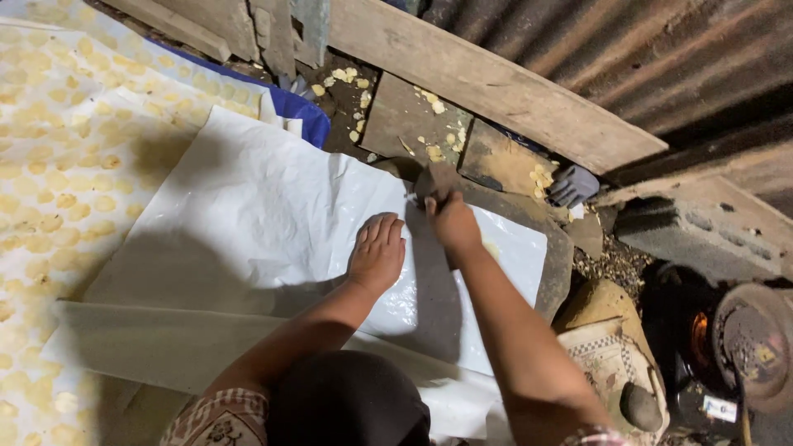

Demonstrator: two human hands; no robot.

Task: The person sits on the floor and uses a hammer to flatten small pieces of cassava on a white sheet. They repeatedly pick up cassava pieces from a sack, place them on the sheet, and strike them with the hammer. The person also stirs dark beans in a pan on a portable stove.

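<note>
On the white sheet [264, 215], flat open left hand [377, 252]; right hand [452, 221] clamped on stone [435, 179].

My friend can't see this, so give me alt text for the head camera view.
Seen from above, a person's left hand lies flat on a white sheet while the right hand grips a dark tool at its edge. Small yellow pieces cover a cloth beside it.

Arms: both bare from the short sleeves down to the hands.
Left hand [377, 252]: no ring, no glove.
Right hand [452, 221]: likewise bare.
Sleeves [221, 419]: short, light fabric with a dark reddish checked and floral pattern.
Hair: dark.
</note>
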